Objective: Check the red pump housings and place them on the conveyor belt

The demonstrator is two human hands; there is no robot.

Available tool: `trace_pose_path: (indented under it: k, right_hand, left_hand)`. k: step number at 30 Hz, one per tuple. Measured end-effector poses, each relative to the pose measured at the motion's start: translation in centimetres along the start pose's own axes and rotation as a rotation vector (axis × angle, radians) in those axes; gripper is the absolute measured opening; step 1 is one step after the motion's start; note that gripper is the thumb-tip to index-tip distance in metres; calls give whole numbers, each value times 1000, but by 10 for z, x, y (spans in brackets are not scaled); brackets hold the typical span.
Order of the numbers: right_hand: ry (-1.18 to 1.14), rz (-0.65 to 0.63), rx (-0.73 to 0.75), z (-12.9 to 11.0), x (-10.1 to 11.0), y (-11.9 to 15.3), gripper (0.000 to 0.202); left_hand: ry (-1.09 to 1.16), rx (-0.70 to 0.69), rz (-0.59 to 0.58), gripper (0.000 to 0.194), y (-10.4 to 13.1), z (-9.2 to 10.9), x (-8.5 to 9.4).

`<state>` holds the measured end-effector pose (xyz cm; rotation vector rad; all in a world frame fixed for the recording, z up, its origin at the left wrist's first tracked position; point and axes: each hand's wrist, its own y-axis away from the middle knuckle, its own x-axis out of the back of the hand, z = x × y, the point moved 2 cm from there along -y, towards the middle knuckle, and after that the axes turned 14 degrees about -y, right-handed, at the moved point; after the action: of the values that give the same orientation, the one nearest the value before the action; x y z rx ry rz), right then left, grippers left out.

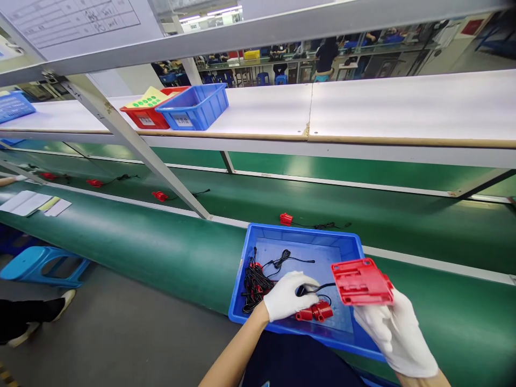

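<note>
My right hand (397, 330), in a white glove, grips a flat red plastic housing (362, 282) with slots and holes, raised over the right side of a blue bin (302, 232). A black cable (325, 286) runs from beside the housing to my left hand (288, 294), also gloved in white. The left fingers are closed round the cable inside the bin. Just below them lie red plastic parts (316, 312) on the bin floor. Left of that hand is a tangled pile of black cables (257, 282) with bits of red among them.
Beyond the bin, a green conveyor (250, 196) carries several red parts with cables, one red part (286, 219) nearest. A white shelf (266, 110) above holds a blue tray (195, 110) and a red tray (147, 115). A slanted metal post (133, 145) stands left; a blue stool (44, 266) sits below.
</note>
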<state>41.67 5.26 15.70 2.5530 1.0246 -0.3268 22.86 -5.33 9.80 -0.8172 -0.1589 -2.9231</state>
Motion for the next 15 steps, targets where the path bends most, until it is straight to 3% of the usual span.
trace_pose_path:
  k: [2,4,7,10,12,15]
  right_hand:
    - [-316,10,-156,3,0,-8,52]
    - [-421,63,-207,4,2,-15,50]
    - [-428,142,-149,-4,6,-20,45]
    - [-358,235,-42,-21,14,-22,38]
    - [-297,292,20,-30,26,-22,35]
    - [-238,358,85,-35,47,-21,36]
  left_hand:
    - [217,86,-137,33,2,-13,-10]
    - [545,132,-251,50,5,-25,-23]
    - [948,163,-407,69,13,-36,-42]
    - [1039,212,-537,81,21,-42,-49]
    - [1006,250,-468,81,25,-44,-43]
    - [950,312,-296,61,27,-45,-26]
